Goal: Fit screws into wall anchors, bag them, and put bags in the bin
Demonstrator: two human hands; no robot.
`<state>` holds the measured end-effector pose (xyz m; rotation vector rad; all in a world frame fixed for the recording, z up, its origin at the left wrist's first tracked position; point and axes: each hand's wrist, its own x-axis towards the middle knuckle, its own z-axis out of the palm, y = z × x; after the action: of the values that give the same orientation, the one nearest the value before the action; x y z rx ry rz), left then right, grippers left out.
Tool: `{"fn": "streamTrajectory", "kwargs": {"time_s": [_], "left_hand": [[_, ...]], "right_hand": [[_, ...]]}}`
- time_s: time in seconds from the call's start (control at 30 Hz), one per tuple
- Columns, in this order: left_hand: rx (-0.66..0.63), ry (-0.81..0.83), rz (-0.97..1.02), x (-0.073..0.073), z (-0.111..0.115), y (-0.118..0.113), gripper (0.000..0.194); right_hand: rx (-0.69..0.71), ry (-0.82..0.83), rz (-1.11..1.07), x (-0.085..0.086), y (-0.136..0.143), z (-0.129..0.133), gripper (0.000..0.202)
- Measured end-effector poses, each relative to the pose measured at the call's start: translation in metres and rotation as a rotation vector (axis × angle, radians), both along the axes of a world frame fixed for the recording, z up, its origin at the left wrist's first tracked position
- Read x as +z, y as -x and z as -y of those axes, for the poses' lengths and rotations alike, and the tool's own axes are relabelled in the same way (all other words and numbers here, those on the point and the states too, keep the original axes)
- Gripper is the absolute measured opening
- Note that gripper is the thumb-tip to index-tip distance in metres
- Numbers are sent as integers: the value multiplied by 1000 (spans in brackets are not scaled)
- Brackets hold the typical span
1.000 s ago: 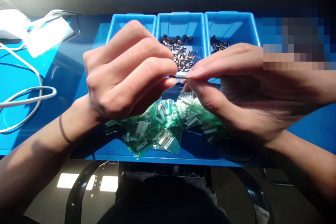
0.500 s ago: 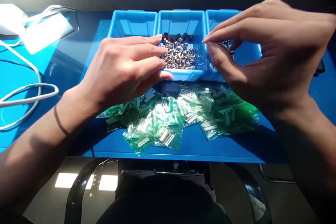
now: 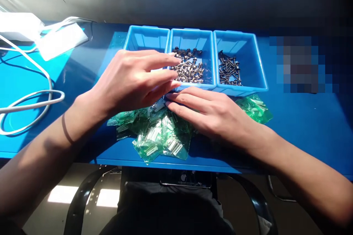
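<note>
Three blue bins stand in a row on the blue table [image 3: 303, 125]. The left bin [image 3: 143, 38] shows only its bare floor, the middle bin [image 3: 190, 38] holds several small metal nuts, and the right bin [image 3: 248, 55] holds dark screws [image 3: 228, 69]. A heap of green plastic bags [image 3: 160, 137] with white parts lies in front of the bins. My left hand [image 3: 132, 79] hovers with its fingers apart at the middle bin's front left corner. My right hand [image 3: 209, 112] lies flat, palm down, on the bags, holding nothing.
White cables [image 3: 33, 97] and a white flat device [image 3: 59, 40] lie at the left of the table. A blurred dark object [image 3: 300, 66] sits at the right. A chair's dark frame [image 3: 82, 198] shows below the table's front edge.
My hands, which together held a small screw a second ago, have parted and hold nothing. The right hand went over the right bin, then dropped flat onto the bags. The left hand lowered.
</note>
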<state>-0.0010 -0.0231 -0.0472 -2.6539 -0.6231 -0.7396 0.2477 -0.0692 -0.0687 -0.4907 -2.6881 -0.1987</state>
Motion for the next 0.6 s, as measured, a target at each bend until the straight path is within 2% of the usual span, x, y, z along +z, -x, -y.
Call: {"fn": "streamTrajectory", "kwargs": {"time_s": [0.1, 0.17, 0.23, 0.3, 0.4, 0.5, 0.6], "left_hand": [[76, 6, 31, 11, 20, -3, 22], [84, 81, 90, 12, 40, -1, 26], [51, 155, 85, 5, 64, 6, 34], [34, 250, -34, -8, 88, 18, 51], [135, 381, -159, -27, 114, 37, 62], [155, 431, -76, -36, 127, 49, 62], [143, 437, 12, -37, 130, 52, 60]], "right_hand": [[-6, -3, 29, -2, 3, -1, 26], [-20, -22, 18, -4, 4, -1, 22], [-41, -46, 2, -6, 4, 0, 19], [-59, -69, -8, -7, 5, 1, 17], [-69, -87, -9, -6, 7, 3, 15], [-47, -88, -1, -4, 9, 3, 18], [7, -94, 17, -3, 9, 3, 22]]}}
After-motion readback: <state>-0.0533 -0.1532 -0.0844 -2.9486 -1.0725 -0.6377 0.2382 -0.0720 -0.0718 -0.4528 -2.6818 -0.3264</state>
